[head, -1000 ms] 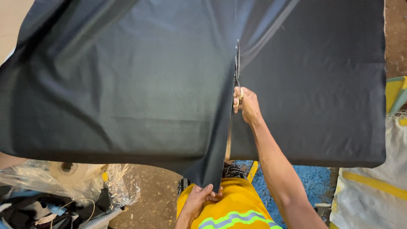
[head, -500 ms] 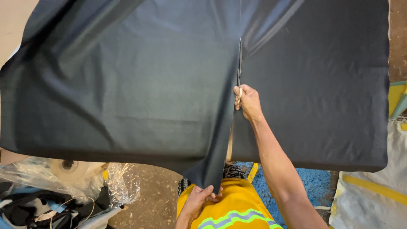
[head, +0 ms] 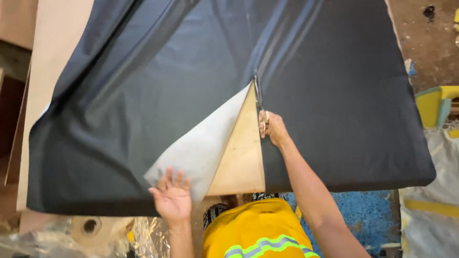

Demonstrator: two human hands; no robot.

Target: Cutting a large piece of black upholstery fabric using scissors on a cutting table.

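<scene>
Since the earlier frame the left hand (head: 172,199) has come up from below the table edge and thrown the cut flap back, so its pale underside and a wedge of bare wooden table (head: 241,157) now show where only dark cloth lay. From the head camera, the big sheet of dark cloth (head: 143,95) is spread over that table, hanging off its near edge and rumpled into long folds toward the far left. It looks thin, light and limp, a little slick on the dark face, so it will slide and bunch if pulled from one spot; the sensible hold is flat on it right beside the cut, which is where the left hand rests, fingers spread and released on the turned-back flap. The right hand (head: 271,128) is clenched through the handles of the scissors (head: 258,98), whose blades lie at the far end of the slit, pointing away from the person. Just off the table's near edge is the person's yellow vest with reflective stripes. Below the table's near left corner lie crumpled clear plastic (head: 143,234) and a cardboard roll (head: 91,225); off its right side stand a yellow-green stool (head: 432,105) and a pale sack (head: 432,224). Nothing lies on the cloth ahead of the blades; only the folds at the far left could drag.
</scene>
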